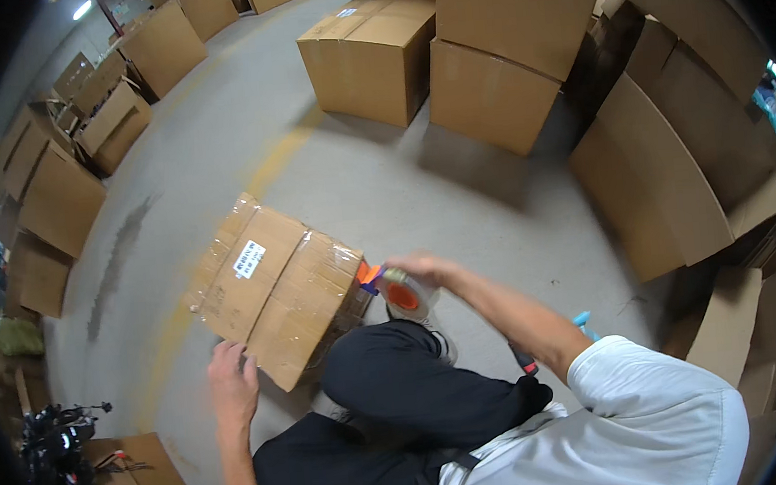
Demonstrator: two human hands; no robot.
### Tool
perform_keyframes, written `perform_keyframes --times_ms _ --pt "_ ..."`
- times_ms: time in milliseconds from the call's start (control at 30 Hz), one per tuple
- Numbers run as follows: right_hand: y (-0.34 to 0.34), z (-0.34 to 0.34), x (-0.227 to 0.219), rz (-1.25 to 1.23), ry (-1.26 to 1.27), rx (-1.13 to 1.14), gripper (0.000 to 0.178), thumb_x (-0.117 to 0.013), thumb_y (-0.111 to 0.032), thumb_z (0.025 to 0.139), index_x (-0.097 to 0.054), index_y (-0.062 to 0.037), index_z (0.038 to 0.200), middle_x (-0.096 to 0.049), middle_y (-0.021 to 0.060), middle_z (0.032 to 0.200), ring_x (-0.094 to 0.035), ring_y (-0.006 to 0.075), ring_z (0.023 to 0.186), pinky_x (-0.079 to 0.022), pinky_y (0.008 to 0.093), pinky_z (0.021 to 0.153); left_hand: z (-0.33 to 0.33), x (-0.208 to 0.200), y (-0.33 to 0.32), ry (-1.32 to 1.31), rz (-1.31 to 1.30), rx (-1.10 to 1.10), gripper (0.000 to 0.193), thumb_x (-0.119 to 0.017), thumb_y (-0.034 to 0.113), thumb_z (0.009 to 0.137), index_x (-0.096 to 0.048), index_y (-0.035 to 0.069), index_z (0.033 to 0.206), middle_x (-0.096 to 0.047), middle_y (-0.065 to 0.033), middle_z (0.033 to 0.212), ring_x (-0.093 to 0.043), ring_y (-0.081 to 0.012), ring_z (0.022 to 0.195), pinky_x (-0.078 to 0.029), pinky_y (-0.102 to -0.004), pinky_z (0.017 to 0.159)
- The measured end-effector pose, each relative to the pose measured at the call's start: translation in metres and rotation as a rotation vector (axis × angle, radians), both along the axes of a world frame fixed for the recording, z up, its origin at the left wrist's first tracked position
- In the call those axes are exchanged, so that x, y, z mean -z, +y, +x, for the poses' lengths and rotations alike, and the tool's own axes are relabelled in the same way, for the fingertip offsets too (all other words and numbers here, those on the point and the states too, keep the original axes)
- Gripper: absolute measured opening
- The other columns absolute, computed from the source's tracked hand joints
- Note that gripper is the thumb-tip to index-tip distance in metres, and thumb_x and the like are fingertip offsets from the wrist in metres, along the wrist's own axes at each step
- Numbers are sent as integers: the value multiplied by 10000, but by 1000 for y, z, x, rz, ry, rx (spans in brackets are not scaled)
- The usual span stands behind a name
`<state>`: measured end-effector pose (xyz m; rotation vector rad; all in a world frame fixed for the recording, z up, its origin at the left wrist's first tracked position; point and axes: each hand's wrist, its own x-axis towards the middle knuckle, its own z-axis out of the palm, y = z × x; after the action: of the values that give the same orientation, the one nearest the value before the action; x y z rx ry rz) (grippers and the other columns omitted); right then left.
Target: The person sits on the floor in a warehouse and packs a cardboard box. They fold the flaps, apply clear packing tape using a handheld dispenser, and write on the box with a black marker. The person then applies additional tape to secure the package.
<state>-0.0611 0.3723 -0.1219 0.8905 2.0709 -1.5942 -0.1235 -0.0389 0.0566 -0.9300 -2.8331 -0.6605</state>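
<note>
A taped brown cardboard box (296, 291) with a white label (249, 259) sits on the floor in front of my legs. Clear tape glints along its edges and one seam. My left hand (233, 375) rests against its near left edge, thumb apart from the slightly bent fingers. In my right hand (419, 267) is a tape dispenser (375, 275) with orange and purple parts and a roll of tape, held close to the box's right side. Motion blurs this hand a little, and its grip is partly hidden.
Large cardboard boxes (369, 62) stand on the floor ahead, some stacked. Opened cartons and flaps (652, 176) crowd the right side. More boxes (61, 200) line the left. Black items (64, 464) lie at lower left. A red-and-black handled object (525, 359) is beside my right leg.
</note>
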Motion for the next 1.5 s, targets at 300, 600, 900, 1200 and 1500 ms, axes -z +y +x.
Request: perform_keyframes --times_ms 300,600,900,1200,1500 --pt "102 175 74 7 122 372 587 -658 -597 904 -770 -30 1006 -746 136 964 -678 200 896 -532 385 795 -2 11 5 -77 38 56 245 -684 49 935 -641 -36 1161 -646 -194 1163 -649 -376 1045 -513 -444 958" --pt "96 369 104 560 -20 59 604 -737 -524 875 -612 14 1120 -684 244 1001 -677 428 979 -522 505 843 0 5 1 -245 -225 50 239 -696 40 897 -667 -45 1118 -662 -199 1091 -666 -354 966 -532 -406 885" --pt "103 227 109 678 -83 -68 606 -690 -425 940 -604 64 1287 -674 299 1223 -642 461 1160 -515 530 985 -4 -3 14 -149 -249 47 327 -724 167 913 -675 -23 1175 -663 -206 1179 -643 -414 1078 -523 -465 926" --pt "-38 -155 -130 768 1007 -429 560 -679 -346 993 -556 31 1388 -586 261 1408 -566 432 1288 -477 483 1080 -77 81 2 226 70 -432 575 -615 287 1037 -443 -61 1462 -455 -277 1517 -497 -422 1366 -409 -474 1127" --pt "-164 -371 -23 586 1076 -952 618 -469 -570 1049 -618 -31 1314 -660 233 1271 -635 374 1184 -334 578 1178 -16 315 -65 -1340 1633 -1182 627 -369 476 1115 -386 38 1562 -490 -153 1527 -504 -323 1364 -432 -437 1133"
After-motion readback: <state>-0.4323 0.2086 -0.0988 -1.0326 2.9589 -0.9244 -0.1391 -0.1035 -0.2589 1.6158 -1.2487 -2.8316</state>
